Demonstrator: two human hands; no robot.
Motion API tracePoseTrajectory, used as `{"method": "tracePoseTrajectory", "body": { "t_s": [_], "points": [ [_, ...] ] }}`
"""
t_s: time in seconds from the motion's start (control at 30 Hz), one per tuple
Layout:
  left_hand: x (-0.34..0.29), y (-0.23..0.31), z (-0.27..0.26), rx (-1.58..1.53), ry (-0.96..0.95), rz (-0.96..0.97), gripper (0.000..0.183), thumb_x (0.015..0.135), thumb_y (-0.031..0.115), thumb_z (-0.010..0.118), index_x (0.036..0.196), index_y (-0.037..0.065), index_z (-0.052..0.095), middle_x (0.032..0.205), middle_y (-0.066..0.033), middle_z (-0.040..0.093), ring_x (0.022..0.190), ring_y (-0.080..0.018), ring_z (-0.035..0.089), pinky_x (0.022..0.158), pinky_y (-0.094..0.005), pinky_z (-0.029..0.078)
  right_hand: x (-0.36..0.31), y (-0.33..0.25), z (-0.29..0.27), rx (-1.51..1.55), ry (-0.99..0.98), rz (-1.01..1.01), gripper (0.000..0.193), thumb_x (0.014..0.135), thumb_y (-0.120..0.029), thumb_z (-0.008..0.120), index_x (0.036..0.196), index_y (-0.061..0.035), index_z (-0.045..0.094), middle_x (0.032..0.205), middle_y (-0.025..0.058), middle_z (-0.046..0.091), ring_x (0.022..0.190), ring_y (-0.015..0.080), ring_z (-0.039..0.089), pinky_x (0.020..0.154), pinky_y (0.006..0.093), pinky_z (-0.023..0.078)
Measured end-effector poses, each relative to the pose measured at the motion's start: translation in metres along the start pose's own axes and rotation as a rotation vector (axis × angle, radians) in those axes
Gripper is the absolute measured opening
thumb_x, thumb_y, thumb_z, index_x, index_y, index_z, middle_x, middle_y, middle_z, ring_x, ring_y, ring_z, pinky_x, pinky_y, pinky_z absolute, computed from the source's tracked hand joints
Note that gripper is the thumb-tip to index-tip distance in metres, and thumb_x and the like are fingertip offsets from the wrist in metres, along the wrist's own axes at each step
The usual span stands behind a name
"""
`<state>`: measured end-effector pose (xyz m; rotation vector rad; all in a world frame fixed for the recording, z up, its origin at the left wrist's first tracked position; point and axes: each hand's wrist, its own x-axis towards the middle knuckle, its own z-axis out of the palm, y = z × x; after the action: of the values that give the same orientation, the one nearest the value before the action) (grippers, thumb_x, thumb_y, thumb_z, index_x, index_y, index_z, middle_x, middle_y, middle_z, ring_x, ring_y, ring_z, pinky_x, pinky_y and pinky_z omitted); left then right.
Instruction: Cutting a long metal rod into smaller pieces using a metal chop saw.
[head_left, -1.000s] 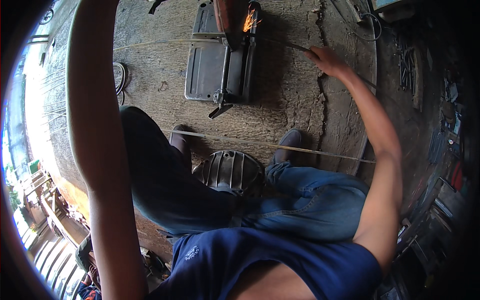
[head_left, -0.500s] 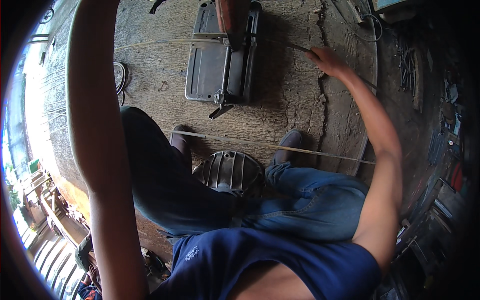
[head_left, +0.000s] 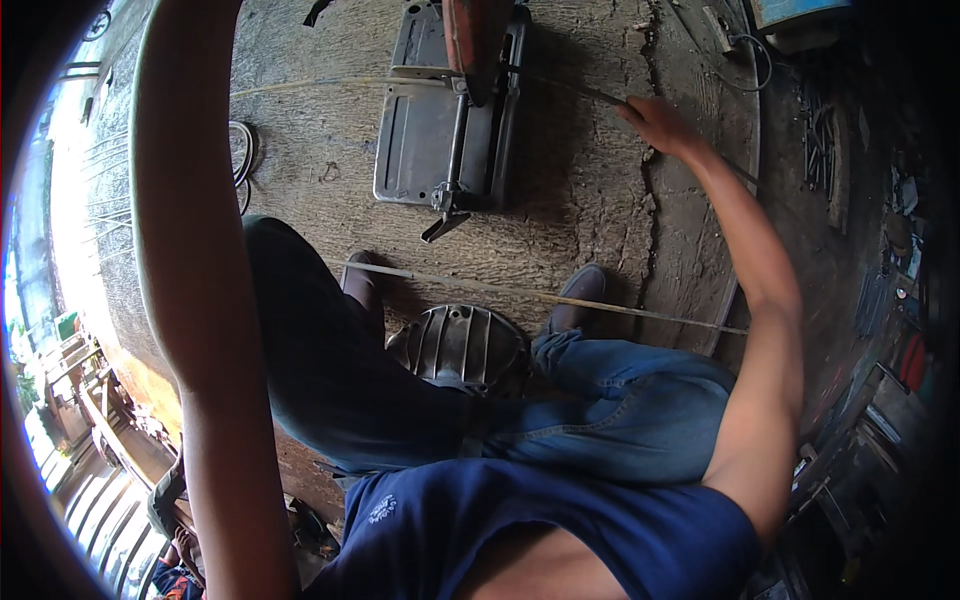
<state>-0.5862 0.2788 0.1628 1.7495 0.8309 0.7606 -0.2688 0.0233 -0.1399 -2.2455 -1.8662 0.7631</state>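
Observation:
My right hand [head_left: 658, 126] is closed around a thin metal rod [head_left: 575, 88] at the right. The rod runs leftward across the grey metal base [head_left: 405, 140] of what looks like a cut-off saw. A reddish-brown guard [head_left: 470, 45] hangs over the base and hides part of the rod. A clamp screw [head_left: 457, 140] with a crank handle [head_left: 445, 226] lies along the base, its handle toward me. My left arm reaches forward past the top edge, so the left hand is out of sight.
A second long rod [head_left: 480, 286] lies across the ground by my shoes. Between my legs is a ribbed metal housing [head_left: 460, 345]. A coiled cable [head_left: 243, 150] lies at the left, metal pieces [head_left: 818, 140] at the right. A blue object [head_left: 795, 12] stands at the far right.
The view has shifted slightly, so the saw appears a little further right. My right hand keeps its hold on the rod, with hardly any movement.

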Motion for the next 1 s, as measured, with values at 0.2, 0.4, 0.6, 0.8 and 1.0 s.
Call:
{"method": "tracePoseTrajectory", "body": {
  "t_s": [0.2, 0.4, 0.6, 0.8, 1.0],
  "points": [
    [0.007, -0.006, -0.007, 0.009, 0.005, -0.043, 0.048, 0.086, 0.046, 0.052, 0.102, 0.002, 0.063, 0.082, -0.0034, 0.060, 0.054, -0.0108, 0.038, 0.052, -0.0295, 0.049, 0.002, 0.003, 0.003, -0.023, -0.017, 0.030, 0.055, 0.100, -0.048, 0.042, 0.081, 0.0022, 0.053, 0.060, 0.0201, 0.051, 0.058, 0.0360, 0.055, 0.061, 0.0499, 0.040],
    [-0.002, -0.005, -0.003, 0.003, -0.025, 0.095, 0.045, 0.087, 0.043, 0.050, 0.103, 0.003, 0.063, 0.086, -0.0034, 0.063, 0.055, -0.0107, 0.038, 0.053, -0.0317, 0.049, -0.002, 0.002, 0.001, -0.024, -0.012, 0.001, 0.054, 0.100, -0.048, 0.041, 0.083, 0.0015, 0.053, 0.058, 0.0192, 0.051, 0.055, 0.0356, 0.054, 0.059, 0.0500, 0.039],
    [-0.005, 0.018, 0.015, -0.068, 0.132, -0.248, 0.044, 0.088, 0.042, 0.050, 0.102, 0.002, 0.063, 0.084, -0.0034, 0.060, 0.057, -0.0115, 0.041, 0.053, -0.0319, 0.052, -0.005, -0.002, 0.000, -0.019, -0.009, 0.021, 0.055, 0.100, -0.049, 0.041, 0.082, 0.0013, 0.054, 0.059, 0.0204, 0.052, 0.056, 0.0371, 0.055, 0.059, 0.0504, 0.040],
    [-0.007, -0.001, -0.004, 0.001, -0.037, 0.073, 0.041, 0.087, 0.042, 0.052, 0.098, 0.004, 0.063, 0.083, -0.0044, 0.058, 0.062, -0.0139, 0.044, 0.056, -0.0337, 0.053, -0.003, 0.000, 0.001, -0.007, -0.007, 0.021, 0.056, 0.100, -0.050, 0.042, 0.082, 0.0017, 0.054, 0.060, 0.0209, 0.052, 0.057, 0.0377, 0.056, 0.060, 0.0504, 0.041],
    [0.004, -0.005, -0.009, 0.002, -0.044, 0.062, 0.040, 0.087, 0.042, 0.053, 0.097, 0.004, 0.062, 0.081, -0.0042, 0.058, 0.061, -0.0138, 0.044, 0.055, -0.0332, 0.051, -0.002, -0.001, 0.001, 0.006, -0.022, 0.033, 0.057, 0.099, -0.050, 0.042, 0.082, 0.0024, 0.054, 0.061, 0.0213, 0.053, 0.060, 0.0381, 0.057, 0.061, 0.0505, 0.041]
  ]
}}
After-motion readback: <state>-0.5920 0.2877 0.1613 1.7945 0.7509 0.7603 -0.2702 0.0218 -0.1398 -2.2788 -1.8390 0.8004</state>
